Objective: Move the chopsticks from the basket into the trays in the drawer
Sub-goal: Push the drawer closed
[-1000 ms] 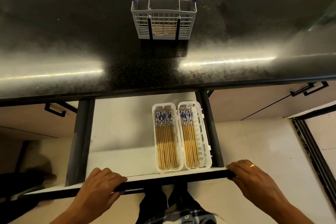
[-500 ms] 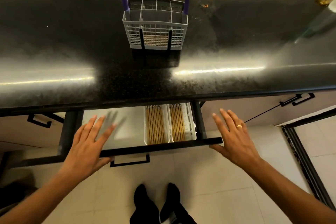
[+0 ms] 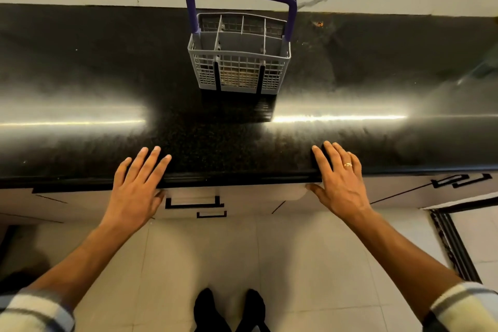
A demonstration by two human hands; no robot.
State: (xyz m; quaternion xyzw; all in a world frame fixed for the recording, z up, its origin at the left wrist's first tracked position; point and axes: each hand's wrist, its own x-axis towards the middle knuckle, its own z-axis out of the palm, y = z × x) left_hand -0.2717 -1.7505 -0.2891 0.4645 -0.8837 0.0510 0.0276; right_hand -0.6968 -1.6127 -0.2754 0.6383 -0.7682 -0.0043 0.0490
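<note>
Chopsticks were not in view; trays neither; both presumably inside the drawer, whose front sat flush under the counter edge at 6 o'clock, black handle centred between the hands; judged from this alone, task looked done or nearly so, w/ drawer closed. Basket stood upright on the counter at 12 o'clock from the drawer, purple handle raised, compartments looking empty from above; some tan patch showed thru the front mesh, couldn't tell what it was.

Left hand lay at 9 o'clock of the drawer handle, fingers straight and spread, tips over the counter edge, palm by the drawer front; it held nothing. Right hand lay at 3 o'clock of the handle, fingers likewise straight, ring on one, thumb pointing in along the drawer front; empty too. Whether the palms actually touched the front couldn't be told.

Key relation: basket lay straight ahead, 12 o'clock, well apart from both hands and roughly midway betw. them, neither hand clearly nearer; any stick left in it would stand w/ long axis vertical, so a reach would go fwd and down from above; drawer would need pulling toward 6 o'clock first.
</note>
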